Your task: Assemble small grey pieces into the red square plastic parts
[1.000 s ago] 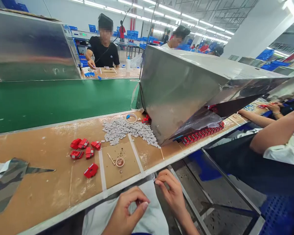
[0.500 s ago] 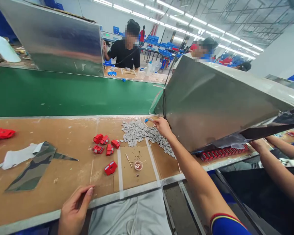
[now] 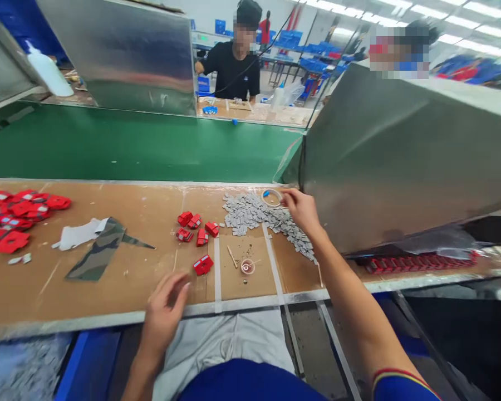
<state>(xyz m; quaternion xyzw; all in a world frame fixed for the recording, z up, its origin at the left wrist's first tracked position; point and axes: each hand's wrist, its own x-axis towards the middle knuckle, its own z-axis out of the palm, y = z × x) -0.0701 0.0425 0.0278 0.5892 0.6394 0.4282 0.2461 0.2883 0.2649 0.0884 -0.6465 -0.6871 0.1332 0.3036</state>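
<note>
My right hand (image 3: 303, 210) reaches to the back of the bench, its thumb and fingers pinched at the edge of a white ring (image 3: 280, 201) that looks like a tape roll. Something blue shows at the ring's inside edge. Under and around it spreads a pile of small flat grey pieces (image 3: 244, 214). Near the front edge, my left hand (image 3: 166, 306) hovers empty, fingers curved and apart from the thumb. Just beyond its fingertips lies a red plastic part (image 3: 203, 265); several similar red parts (image 3: 193, 221) sit behind that one.
A small cup (image 3: 247, 267) of dark reddish contents holds a thin stick; another stick (image 3: 232, 257) lies beside it. Leftward are camouflage cloth (image 3: 100, 253) and a red heap (image 3: 23, 211). A metal panel (image 3: 401, 167) stands right, above a red row (image 3: 421, 263). A person (image 3: 236, 67) sits opposite.
The view has shifted, showing more of the left side. My left hand has come up and right, closer to the single red part. My right hand stays at the white ring.
</note>
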